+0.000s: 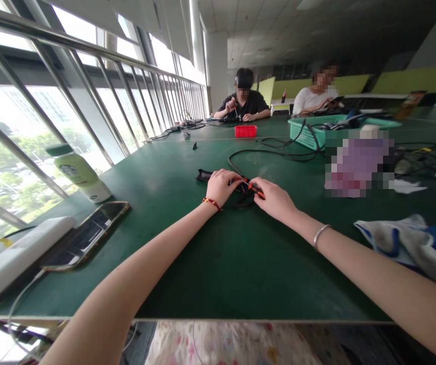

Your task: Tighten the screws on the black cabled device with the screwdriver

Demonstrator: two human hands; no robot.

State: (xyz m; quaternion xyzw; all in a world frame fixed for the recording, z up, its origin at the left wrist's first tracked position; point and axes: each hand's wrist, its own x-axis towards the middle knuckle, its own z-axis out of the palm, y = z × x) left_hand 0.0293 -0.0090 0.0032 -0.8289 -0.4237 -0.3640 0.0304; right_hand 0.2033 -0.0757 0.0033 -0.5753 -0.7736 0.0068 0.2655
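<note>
In the middle of the table, my right hand (275, 196) is closed round the orange-and-black handles of a pair of pliers (256, 190). The pliers point left, towards the fingertips of my left hand (221, 186). That hand is closed over a long black plastic housing (203, 175), whose left end sticks out past the knuckles. Its thumb and fingertips pinch close to the plier jaws; the small part between them is too hidden to make out. A black cable (237, 153) runs from the work and curves away to the back right.
On the left lie a phone (88, 235) and a white power strip (24, 256), beside a green-capped bottle (81, 172). A red basket (246, 131) and a green basket (309, 133) stand farther back. A cloth (404, 235) lies right. Two people sit across the table.
</note>
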